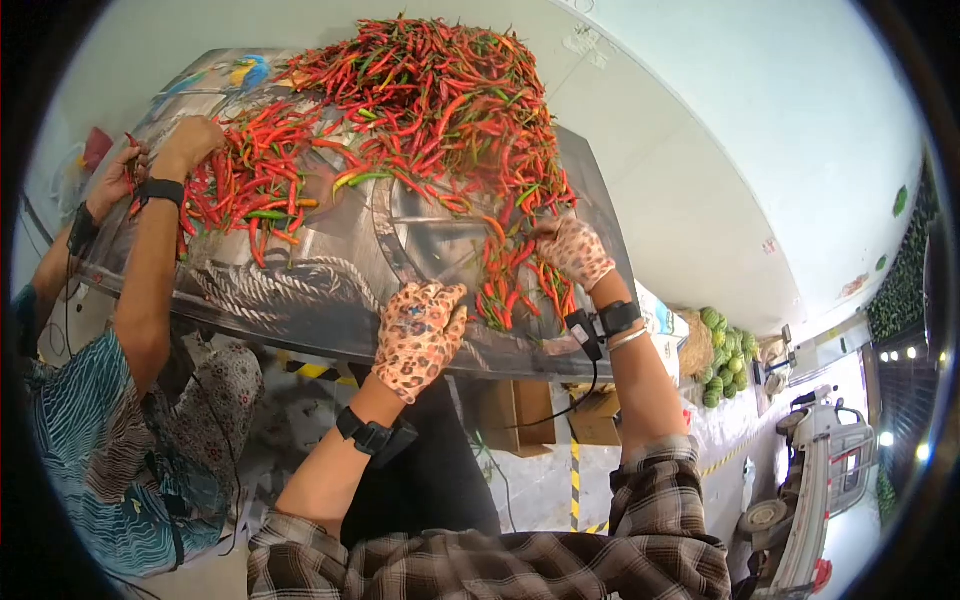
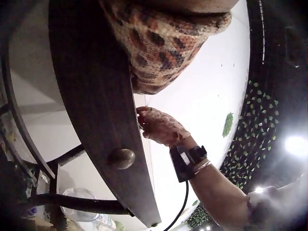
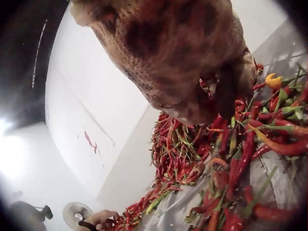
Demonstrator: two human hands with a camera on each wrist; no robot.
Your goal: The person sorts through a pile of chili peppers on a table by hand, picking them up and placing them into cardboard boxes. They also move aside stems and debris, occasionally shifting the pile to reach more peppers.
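Note:
Red chilies (image 1: pixel 440 90) mixed with some green ones cover much of a dark patterned table (image 1: pixel 335 215). My left hand (image 1: pixel 420 340), in a leopard-spotted glove, is at the near edge with fingers curled; whether anything is inside them is hidden. In the left wrist view, that glove (image 2: pixel 159 45) shows only its back. The gloved right hand (image 1: pixel 575 252) is at the chilies on the table's right side. In the right wrist view, this hand (image 3: pixel 178 57) has its fingers bent down over chilies (image 3: pixel 245 149); a bit of red shows between them, but a grip cannot be made out.
At the left, another person's hand (image 1: pixel 190 140) reaches over a chili group, their other hand (image 1: pixel 122 180) beside it. A pale wall (image 1: pixel 680 170) rises behind the table. Cardboard boxes (image 1: pixel 525 415) stand below the near edge, with watermelons (image 1: pixel 730 355) to the right. Cables hang from the wrist cameras.

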